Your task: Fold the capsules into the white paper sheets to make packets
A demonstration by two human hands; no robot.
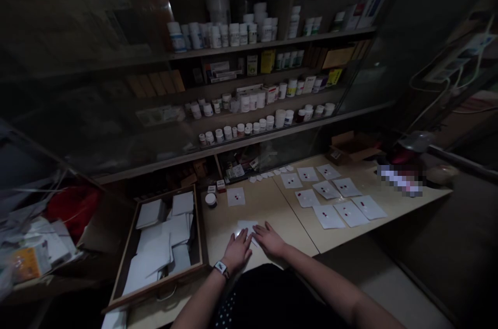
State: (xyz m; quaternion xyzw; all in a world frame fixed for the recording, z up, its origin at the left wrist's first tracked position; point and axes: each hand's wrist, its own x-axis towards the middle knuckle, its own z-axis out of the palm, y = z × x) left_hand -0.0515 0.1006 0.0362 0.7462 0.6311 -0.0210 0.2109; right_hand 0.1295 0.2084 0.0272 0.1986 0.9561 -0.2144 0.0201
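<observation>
A small white sheet of paper (246, 224) lies on the desk in front of me, partly hidden under my fingers. My left hand (237, 251), with a watch (221, 268) on its wrist, rests on the paper's near left part, fingers stretched out. From the right, my right hand (270, 240) lies across the paper's near edge, its fingers extended and the tips close to the left hand's. Just beyond is another white paper square (236, 196) with a few small dark red pills on it. Several more squares with pills, such as one paper square (329, 216), are spread to the right.
At left, an open drawer (201, 235) holds stacked white papers. A dark jar (210, 201) and small boxes (221, 186) stand behind the desk's near area. Shelves of medicine bottles (252, 100) rise behind. An open cardboard box (352, 146) sits at back right.
</observation>
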